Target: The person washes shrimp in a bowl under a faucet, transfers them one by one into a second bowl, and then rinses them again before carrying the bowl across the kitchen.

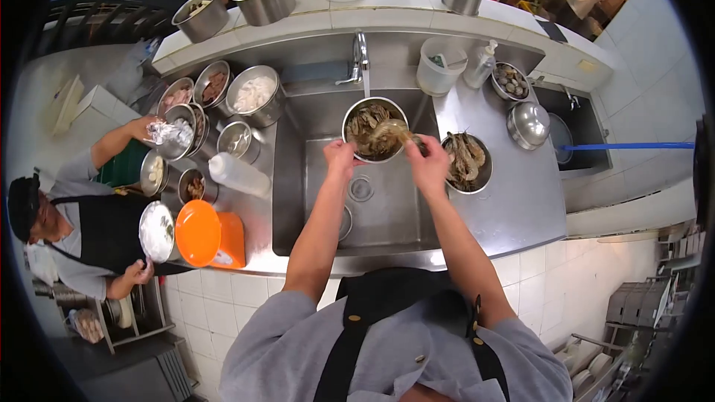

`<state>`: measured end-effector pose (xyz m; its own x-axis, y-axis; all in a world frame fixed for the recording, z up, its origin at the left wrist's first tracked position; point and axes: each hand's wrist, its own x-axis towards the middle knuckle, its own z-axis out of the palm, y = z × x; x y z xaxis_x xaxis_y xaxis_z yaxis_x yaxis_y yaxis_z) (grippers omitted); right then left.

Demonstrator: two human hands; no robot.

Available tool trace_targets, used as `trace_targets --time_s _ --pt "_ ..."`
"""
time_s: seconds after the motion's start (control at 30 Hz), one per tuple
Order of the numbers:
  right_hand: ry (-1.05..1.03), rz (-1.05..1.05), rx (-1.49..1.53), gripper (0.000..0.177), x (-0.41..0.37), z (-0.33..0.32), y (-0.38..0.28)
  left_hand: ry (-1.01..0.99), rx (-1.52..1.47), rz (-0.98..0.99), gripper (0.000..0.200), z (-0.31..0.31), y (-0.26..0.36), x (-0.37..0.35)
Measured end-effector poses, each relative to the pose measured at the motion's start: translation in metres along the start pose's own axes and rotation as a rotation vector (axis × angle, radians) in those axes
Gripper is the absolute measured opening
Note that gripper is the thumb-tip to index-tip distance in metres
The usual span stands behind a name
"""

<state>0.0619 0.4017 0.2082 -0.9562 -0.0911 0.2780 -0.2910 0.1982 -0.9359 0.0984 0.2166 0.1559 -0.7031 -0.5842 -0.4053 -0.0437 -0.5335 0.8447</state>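
Under the running tap, a round metal pot [376, 102] stands in the sink with several raw shrimp [365, 120] in it. My right hand [430, 166] is closed on one large shrimp [391, 135], which lies across the pot's opening. My left hand [340, 158] has its fingers pressed together at the pot's near left rim; whether they pinch the rim or something thin is hidden. To the right of my right hand, a metal bowl [488, 177] on the counter holds several more shrimp [465, 158].
The steel sink [298, 216] has a faucet [361, 56] behind it. Left stand several food-filled metal pots [257, 108], a squeeze bottle [240, 175] and an orange container [199, 234]. A co-worker [97, 216] handles foil and a lid there. Right are a plastic tub [438, 78] and pump bottle [480, 65].
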Motion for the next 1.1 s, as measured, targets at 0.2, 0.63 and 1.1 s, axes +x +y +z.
trace_targets --time_s 0.2,0.63,1.1 --pt "-0.391 -0.372 -0.641 0.025 0.058 0.070 0.035 0.114 -0.048 0.019 0.002 0.016 -0.011 0.016" --pt "-0.771 -0.241 -0.800 0.051 0.113 0.153 0.046 0.365 0.047 0.245 0.023 0.025 -0.042 0.073" --pt "-0.673 -0.240 -0.871 0.061 0.101 0.159 0.050 0.419 0.142 0.402 0.027 0.029 -0.081 0.064"
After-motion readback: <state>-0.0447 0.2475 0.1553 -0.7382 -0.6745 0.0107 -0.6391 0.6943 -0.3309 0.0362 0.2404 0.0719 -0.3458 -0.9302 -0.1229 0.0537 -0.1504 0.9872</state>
